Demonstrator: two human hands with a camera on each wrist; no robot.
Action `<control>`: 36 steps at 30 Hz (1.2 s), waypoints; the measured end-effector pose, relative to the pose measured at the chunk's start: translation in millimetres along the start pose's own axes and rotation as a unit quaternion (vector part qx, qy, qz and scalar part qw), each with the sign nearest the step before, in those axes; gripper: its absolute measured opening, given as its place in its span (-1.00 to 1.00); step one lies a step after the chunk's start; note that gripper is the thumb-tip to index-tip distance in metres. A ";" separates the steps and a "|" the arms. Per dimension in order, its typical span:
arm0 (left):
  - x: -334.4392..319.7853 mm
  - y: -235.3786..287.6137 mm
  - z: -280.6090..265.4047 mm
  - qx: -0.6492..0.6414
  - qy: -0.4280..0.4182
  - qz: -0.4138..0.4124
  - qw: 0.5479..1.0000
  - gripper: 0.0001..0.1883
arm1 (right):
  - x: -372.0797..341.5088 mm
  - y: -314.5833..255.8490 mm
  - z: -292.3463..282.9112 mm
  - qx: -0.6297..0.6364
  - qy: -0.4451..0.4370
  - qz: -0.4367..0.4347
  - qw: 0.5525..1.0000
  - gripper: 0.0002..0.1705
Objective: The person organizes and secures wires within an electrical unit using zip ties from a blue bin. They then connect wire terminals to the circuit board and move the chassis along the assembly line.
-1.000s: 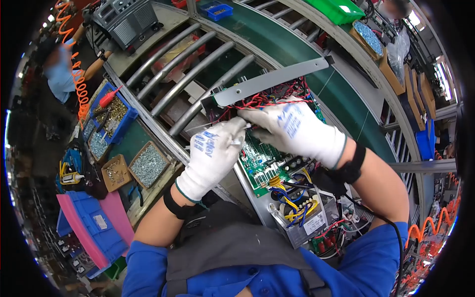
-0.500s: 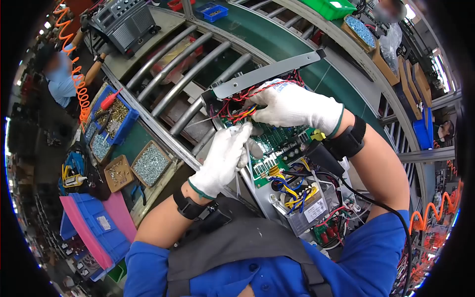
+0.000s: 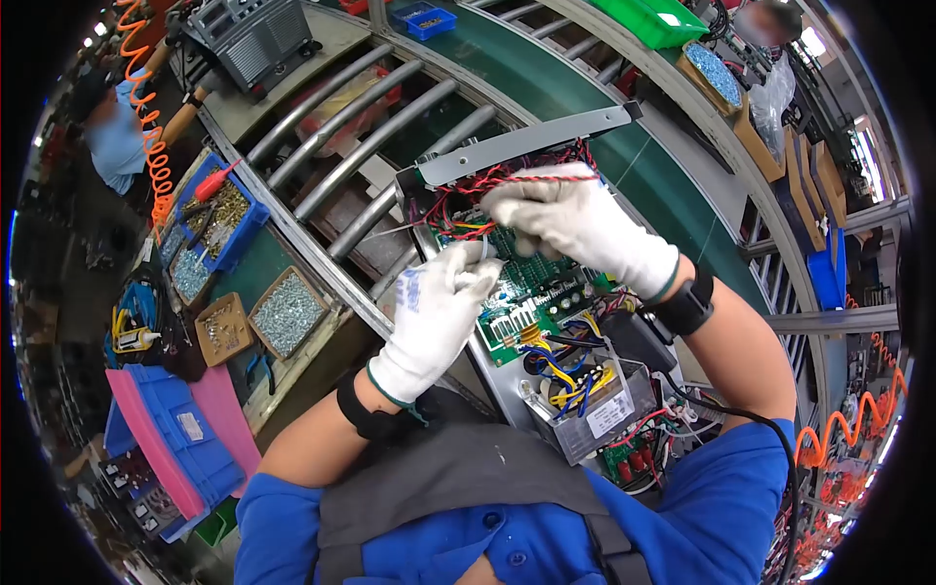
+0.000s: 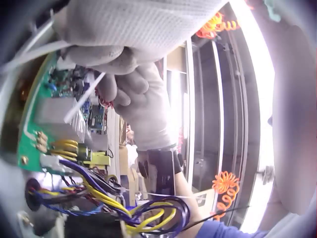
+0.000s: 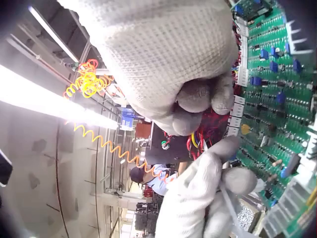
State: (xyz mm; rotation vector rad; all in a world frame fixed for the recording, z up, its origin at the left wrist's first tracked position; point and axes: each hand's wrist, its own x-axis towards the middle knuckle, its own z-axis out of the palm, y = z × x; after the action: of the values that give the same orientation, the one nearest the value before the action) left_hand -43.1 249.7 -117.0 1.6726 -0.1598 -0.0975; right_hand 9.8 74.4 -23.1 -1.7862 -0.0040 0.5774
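Note:
In the head view my gloved left hand [image 3: 439,312] pinches a thin white cable tie [image 4: 85,98] between thumb and fingers, beside the wire bundle. The tie also shows below the fingertips in the right wrist view. Across from it, my gloved right hand [image 3: 585,224] has its fingers curled at the twisted red wires [image 3: 468,185], gripping some of them. Red and yellow wires [image 5: 194,141] come out beneath those fingers. Under both hands lies a green circuit board [image 5: 267,109], mounted in an open metal chassis with a grey panel [image 3: 526,146] standing at its far end.
A transformer box [image 3: 609,414] with yellow and blue leads sits at the chassis's near end. To the left are a screw tray [image 3: 290,314], a blue parts bin [image 3: 234,234] and pliers [image 3: 260,370]. Conveyor rollers [image 3: 375,161] run behind. A black cable [image 3: 780,458] trails from my right wrist.
My right hand has drawn back slightly from the wire bundle, with red wires now across its fingers. My left hand stays near the bundle, turned a little.

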 end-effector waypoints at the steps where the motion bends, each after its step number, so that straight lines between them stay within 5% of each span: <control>1: 0.9 13.2 -6.1 0.064 -0.005 -0.026 0.998 -0.77 | -2.1 4.7 -1.0 -0.048 -0.013 -0.037 0.998 -0.78; 6: 11.0 16.8 -10.3 0.011 0.021 -0.004 1.000 -0.79 | -9.6 19.9 -13.9 -0.020 -0.026 -0.098 0.995 -0.77; 8: 15.0 22.7 -8.6 -0.232 -0.045 -0.069 0.969 -0.75 | -21.2 4.4 -10.6 -0.136 0.001 -0.135 0.981 -0.81; 10: 12.6 33.1 -11.0 -0.248 -0.061 -0.067 0.964 -0.72 | -21.9 6.7 -8.1 -0.092 0.005 -0.148 0.985 -0.83; 12: 11.9 32.5 -20.9 -0.108 -0.101 -0.075 0.986 -0.73 | -18.0 13.2 -7.4 -0.088 -0.006 -0.155 0.984 -0.83; 13: 11.8 27.2 -16.7 -0.040 -0.074 0.024 0.996 -0.77 | -16.5 15.0 -6.6 -0.083 -0.017 -0.164 0.983 -0.83; 18: 15.3 33.1 -19.9 0.047 -0.092 0.023 0.994 -0.78 | -16.7 6.0 -7.7 -0.043 -0.028 -0.133 0.990 -0.77; 20: 20.1 40.0 -23.3 0.168 -0.106 0.090 0.976 -0.75 | -20.1 -2.2 -7.6 0.048 -0.006 -0.067 0.997 -0.73; 28: 21.5 46.5 -23.9 0.187 -0.128 0.046 0.973 -0.83 | -20.2 -2.3 -2.9 -0.027 -0.011 -0.098 0.995 -0.77; 36: 19.2 33.9 -26.6 0.170 -0.130 0.147 0.966 -0.78 | -12.2 7.9 -5.4 -0.011 -0.068 -0.095 0.993 -0.80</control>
State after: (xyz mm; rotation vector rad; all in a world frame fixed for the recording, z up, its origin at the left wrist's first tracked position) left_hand -21.6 269.2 -79.8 1.9532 -0.6521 -0.0678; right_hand -1.2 63.5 -24.7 -1.7409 -0.2729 0.5621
